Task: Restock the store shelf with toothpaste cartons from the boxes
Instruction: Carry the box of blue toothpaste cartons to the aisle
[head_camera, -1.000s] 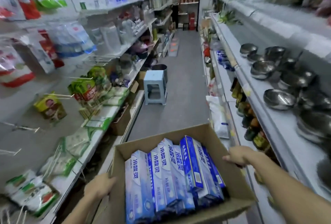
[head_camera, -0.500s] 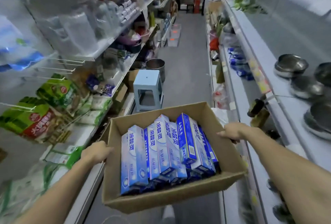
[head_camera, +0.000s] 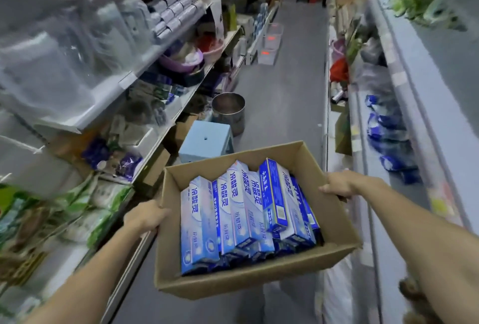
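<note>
We hold the box (head_camera: 337, 222) over the aisle floor. Our left hand (head_camera: 145, 216) grips its left wall and our right hand (head_camera: 342, 185) curls over the right rim. Blue cartons (head_camera: 243, 209) stand packed inside. A stool (head_camera: 206, 142) sits just beyond, near the left shelf (head_camera: 114, 92).

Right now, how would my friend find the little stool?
Look along the grey aisle floor, just past the cardboard box. The stool stands there beside the left shelves. It is pale blue and square-topped, unlike the round metal bucket behind it.
</note>
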The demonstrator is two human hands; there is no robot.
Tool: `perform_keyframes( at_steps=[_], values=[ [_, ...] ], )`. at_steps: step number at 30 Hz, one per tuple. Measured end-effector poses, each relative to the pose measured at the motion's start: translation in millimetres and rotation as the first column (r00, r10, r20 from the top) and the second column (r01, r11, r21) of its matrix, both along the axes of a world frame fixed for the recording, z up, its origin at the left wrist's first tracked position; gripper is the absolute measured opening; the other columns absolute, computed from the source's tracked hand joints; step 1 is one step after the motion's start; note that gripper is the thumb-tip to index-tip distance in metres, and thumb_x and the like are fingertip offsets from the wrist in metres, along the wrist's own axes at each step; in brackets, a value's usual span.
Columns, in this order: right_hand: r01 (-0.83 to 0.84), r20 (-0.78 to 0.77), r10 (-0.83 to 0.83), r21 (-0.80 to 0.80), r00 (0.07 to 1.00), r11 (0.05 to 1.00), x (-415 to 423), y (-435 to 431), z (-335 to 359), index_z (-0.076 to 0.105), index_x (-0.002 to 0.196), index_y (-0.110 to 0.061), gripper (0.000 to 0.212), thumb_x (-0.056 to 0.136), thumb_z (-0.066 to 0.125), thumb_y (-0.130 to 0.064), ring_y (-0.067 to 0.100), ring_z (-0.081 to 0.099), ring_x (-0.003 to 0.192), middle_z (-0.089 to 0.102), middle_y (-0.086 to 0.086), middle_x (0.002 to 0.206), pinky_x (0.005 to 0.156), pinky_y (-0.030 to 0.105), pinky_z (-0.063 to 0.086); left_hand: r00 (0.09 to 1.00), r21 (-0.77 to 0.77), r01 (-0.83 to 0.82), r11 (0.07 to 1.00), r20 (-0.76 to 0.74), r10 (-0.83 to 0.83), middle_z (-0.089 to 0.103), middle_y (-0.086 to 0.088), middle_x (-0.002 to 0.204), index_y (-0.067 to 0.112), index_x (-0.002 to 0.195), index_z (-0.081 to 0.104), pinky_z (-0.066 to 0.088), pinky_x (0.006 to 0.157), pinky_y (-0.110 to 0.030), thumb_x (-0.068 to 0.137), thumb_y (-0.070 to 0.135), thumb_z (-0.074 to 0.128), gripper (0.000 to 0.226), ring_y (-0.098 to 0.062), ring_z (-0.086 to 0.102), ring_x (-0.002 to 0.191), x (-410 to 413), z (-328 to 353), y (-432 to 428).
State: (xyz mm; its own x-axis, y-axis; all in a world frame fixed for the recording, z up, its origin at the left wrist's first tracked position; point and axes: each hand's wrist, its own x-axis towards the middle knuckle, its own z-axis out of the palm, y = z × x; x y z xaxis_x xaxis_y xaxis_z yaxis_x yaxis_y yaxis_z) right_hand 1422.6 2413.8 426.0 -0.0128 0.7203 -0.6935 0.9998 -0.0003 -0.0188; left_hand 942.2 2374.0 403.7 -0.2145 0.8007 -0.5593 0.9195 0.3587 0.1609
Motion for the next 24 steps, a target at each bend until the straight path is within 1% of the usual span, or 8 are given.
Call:
perform_keyframes(
  at_steps=[3, 7, 9, 11, 14, 16, 18, 24],
  values=[
    [-0.072, 0.069, 0.07, 0.029, 0.995, 0.997, 25, 100, 16, 0.055, 0.057, -0.016, 0.058, 0.098, 0.035, -0.051, 0.013, 0.057, 0.056, 0.058, -0.001, 0.054, 0.079, 0.031, 0.05, 0.998, -0.005, -0.051, 0.999, 0.022, 0.051, 0.066, 0.0, 0.078, 0.017, 0.072, 0.054, 0.046, 0.075, -0.028, 0.092, 0.049, 0.048, 0.038, -0.02, 0.065, 0.083, 31, -5, 69],
    [-0.137, 0.11, 0.131, 0.045, 0.985, 0.99, 50, 232, 30, 0.062, 0.072, -0.012, 0.055, 0.097, 0.035, -0.052, 0.014, 0.06, 0.064, 0.065, 0.001, 0.069, 0.067, 0.028, 0.044, 0.993, -0.019, -0.101, 0.995, 0.052, 0.102, 0.062, 0.005, 0.059, 0.017, 0.063, 0.056, 0.044, 0.066, -0.028, 0.094, 0.048, 0.046, 0.045, -0.014, 0.061, 0.065, 66, -2, 167],
    [-0.154, 0.117, 0.146, 0.063, 0.982, 0.986, 58, 298, 28, 0.062, 0.082, -0.012, 0.051, 0.097, 0.036, -0.054, 0.02, 0.063, 0.081, 0.066, 0.004, 0.084, 0.074, 0.029, 0.045, 0.992, -0.014, -0.109, 0.994, 0.056, 0.11, 0.06, 0.006, 0.063, 0.019, 0.067, 0.053, 0.043, 0.069, -0.028, 0.094, 0.048, 0.046, 0.04, -0.016, 0.06, 0.07, 79, -4, 223],
    [-0.179, 0.109, 0.172, 0.064, 0.979, 0.982, 64, 359, 22, 0.059, 0.074, -0.013, 0.052, 0.097, 0.036, -0.054, 0.022, 0.061, 0.085, 0.063, 0.001, 0.077, 0.084, 0.03, 0.048, 0.994, -0.024, -0.101, 0.995, 0.047, 0.102, 0.06, 0.005, 0.066, 0.018, 0.072, 0.056, 0.046, 0.077, -0.03, 0.092, 0.051, 0.045, 0.041, -0.021, 0.062, 0.079, 86, -10, 283],
    [-0.154, 0.099, 0.149, 0.036, 0.984, 0.987, 76, 439, 2, 0.052, 0.061, -0.018, 0.054, 0.098, 0.035, -0.054, 0.02, 0.058, 0.075, 0.055, -0.004, 0.061, 0.082, 0.031, 0.047, 0.995, -0.026, -0.095, 0.995, 0.034, 0.096, 0.061, 0.001, 0.07, 0.015, 0.073, 0.06, 0.047, 0.075, -0.031, 0.082, 0.063, 0.043, 0.051, -0.025, 0.064, 0.085, 95, -21, 373],
    [-0.144, 0.092, 0.14, 0.042, 0.986, 0.989, 84, 493, -10, 0.055, 0.069, -0.016, 0.054, 0.097, 0.032, -0.056, 0.02, 0.058, 0.078, 0.06, -0.002, 0.069, 0.08, 0.031, 0.047, 0.995, -0.042, -0.099, 0.994, 0.028, 0.1, 0.064, 0.003, 0.065, 0.013, 0.064, 0.061, 0.047, 0.072, -0.03, 0.071, 0.066, 0.036, 0.059, -0.023, 0.064, 0.08, 103, -24, 434],
    [-0.138, 0.076, 0.132, 0.091, 0.988, 0.986, 90, 552, -17, 0.055, 0.074, -0.016, 0.054, 0.097, 0.03, -0.058, 0.021, 0.056, 0.082, 0.061, 0.002, 0.082, 0.078, 0.031, 0.045, 0.993, -0.015, -0.121, 0.993, 0.011, 0.121, 0.064, 0.002, 0.065, 0.013, 0.06, 0.06, 0.048, 0.075, -0.03, 0.075, 0.068, 0.037, 0.061, -0.022, 0.064, 0.079, 109, -28, 491],
    [-0.215, 0.101, 0.202, 0.14, 0.974, 0.967, 96, 725, -30, 0.049, 0.069, -0.018, 0.056, 0.096, 0.028, -0.062, 0.024, 0.059, 0.087, 0.058, 0.002, 0.08, 0.083, 0.034, 0.047, 0.976, 0.004, -0.212, 0.977, 0.051, 0.211, 0.067, 0.001, 0.072, 0.015, 0.072, 0.063, 0.052, 0.082, -0.037, 0.079, 0.072, 0.035, 0.063, -0.022, 0.064, 0.079, 111, -56, 624]
  ],
)
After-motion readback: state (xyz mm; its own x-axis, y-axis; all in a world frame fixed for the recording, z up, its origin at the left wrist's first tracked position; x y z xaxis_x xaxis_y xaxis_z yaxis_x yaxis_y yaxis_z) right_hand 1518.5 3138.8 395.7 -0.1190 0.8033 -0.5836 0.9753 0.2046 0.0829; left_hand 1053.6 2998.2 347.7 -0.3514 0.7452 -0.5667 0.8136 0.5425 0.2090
